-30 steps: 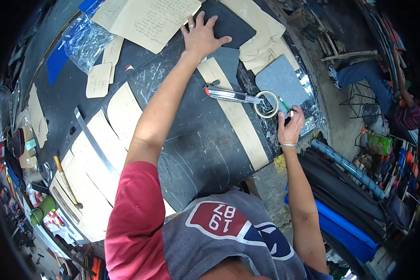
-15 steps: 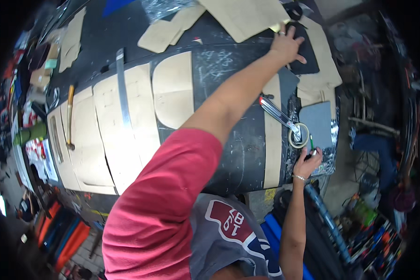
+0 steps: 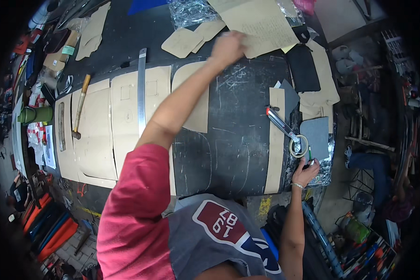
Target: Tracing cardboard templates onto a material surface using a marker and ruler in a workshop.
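My left hand (image 3: 229, 48), smeared by motion, is over the far side of the dark table, at the left edge of a large tan cardboard sheet (image 3: 266, 28) with handwriting. Its fingers are too blurred to show a grip. Beside it lie smaller rounded cardboard pieces (image 3: 183, 42). At the right front corner, my right hand (image 3: 305, 173) is closed around a thin pen (image 3: 310, 153), green at its upper end and partly hidden by the fingers. Just above this hand sits a tape roll (image 3: 305, 145), with a red-tipped metal utility knife (image 3: 280, 122) leaning into it.
Cardboard patterns (image 3: 91, 140) cover the table's left half, carrying a steel ruler (image 3: 142, 88) and a hammer (image 3: 81, 105). A cardboard strip (image 3: 275, 154), a black piece (image 3: 303, 70) and a grey piece (image 3: 315, 133) lie on the right. Plastic wrap (image 3: 193, 13) is at the back.
My left hand has moved left from the black piece at the far right to the cardboard sheet's left edge. My right hand has stayed by the tape roll. The view has shifted slightly.
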Available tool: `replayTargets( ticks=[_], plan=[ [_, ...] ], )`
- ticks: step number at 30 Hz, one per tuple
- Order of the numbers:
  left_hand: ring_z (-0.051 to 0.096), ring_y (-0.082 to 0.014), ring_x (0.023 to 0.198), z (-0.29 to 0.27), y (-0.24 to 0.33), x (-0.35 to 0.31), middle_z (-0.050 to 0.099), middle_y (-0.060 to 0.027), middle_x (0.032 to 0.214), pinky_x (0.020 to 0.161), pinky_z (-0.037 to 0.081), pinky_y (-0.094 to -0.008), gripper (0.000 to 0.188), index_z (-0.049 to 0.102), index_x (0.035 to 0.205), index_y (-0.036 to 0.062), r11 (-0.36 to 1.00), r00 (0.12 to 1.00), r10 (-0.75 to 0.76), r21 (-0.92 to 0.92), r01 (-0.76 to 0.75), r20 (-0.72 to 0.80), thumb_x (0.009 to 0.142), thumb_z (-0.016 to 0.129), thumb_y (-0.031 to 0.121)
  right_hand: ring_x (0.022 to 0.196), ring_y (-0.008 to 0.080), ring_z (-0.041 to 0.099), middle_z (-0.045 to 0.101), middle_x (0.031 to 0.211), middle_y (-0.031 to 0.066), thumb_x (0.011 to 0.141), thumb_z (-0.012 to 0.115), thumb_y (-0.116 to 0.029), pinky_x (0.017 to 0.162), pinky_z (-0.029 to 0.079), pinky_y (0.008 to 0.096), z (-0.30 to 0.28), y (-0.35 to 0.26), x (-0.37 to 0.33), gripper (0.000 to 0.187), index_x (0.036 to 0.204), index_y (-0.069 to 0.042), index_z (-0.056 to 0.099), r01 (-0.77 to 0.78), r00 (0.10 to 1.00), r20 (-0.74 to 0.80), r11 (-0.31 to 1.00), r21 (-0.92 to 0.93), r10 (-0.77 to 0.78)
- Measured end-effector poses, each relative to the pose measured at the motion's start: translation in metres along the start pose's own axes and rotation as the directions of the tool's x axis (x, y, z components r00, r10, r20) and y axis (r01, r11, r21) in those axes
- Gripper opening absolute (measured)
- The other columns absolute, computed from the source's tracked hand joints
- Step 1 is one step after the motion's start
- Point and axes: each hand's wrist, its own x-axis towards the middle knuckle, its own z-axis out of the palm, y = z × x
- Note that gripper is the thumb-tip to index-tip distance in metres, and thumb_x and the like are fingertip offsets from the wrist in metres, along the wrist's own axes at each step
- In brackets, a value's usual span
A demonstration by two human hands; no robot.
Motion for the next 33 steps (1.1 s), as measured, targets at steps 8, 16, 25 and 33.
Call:
replayTargets(
  ticks=[8,16,25,33],
  plan=[
    [0.058,-0.0338,0.122,-0.091,-0.099,-0.033,0.061,-0.0142,0.133,0.100,0.048,-0.0481,0.061,0.063,0.129,0.0117,0.895,0.948,-0.313,0.353,0.273,0.061,0.083,0.071,0.050,0.121,0.0411,0.047,0.050,0.130,0.0249,0.096,0.063,-0.039,0.106,0.034,0.0506,-0.003,0.001,-0.002,0.055,0.124,0.007,0.049,-0.034,0.999,0.033,0.998,-0.046,0.035],
    [0.046,-0.0337,0.137,-0.116,-0.148,-0.049,0.051,-0.0111,0.147,0.108,0.041,-0.0545,0.080,0.052,0.144,0.0185,0.836,0.906,-0.390,0.476,0.275,0.162,0.080,0.069,0.064,0.122,0.0411,0.046,0.050,0.131,0.0245,0.097,0.062,-0.038,0.106,0.034,0.0506,-0.001,-0.005,-0.001,0.055,0.125,0.007,0.048,-0.042,0.998,0.048,0.998,-0.048,0.044],
    [0.061,-0.0367,0.119,-0.115,-0.136,-0.025,0.058,-0.0176,0.138,0.100,0.051,-0.0437,0.067,0.051,0.144,0.0158,0.806,0.868,-0.399,0.564,0.178,0.296,0.089,0.066,0.052,0.122,0.0417,0.047,0.051,0.130,0.0245,0.096,0.062,-0.039,0.106,0.033,0.0505,-0.002,-0.003,-0.001,0.055,0.124,0.006,0.048,-0.036,0.999,0.012,0.997,-0.068,0.037],
    [0.064,-0.0386,0.112,-0.063,-0.131,0.024,0.068,-0.0234,0.117,0.098,0.050,-0.0439,0.059,0.061,0.131,0.0020,0.969,0.932,-0.174,0.222,0.104,0.319,0.081,0.074,0.030,0.123,0.0409,0.045,0.052,0.127,0.0233,0.094,0.065,-0.039,0.106,0.031,0.0509,-0.001,-0.007,0.001,0.043,0.098,0.001,0.049,-0.012,1.000,-0.003,0.999,-0.034,0.012]
  ],
)
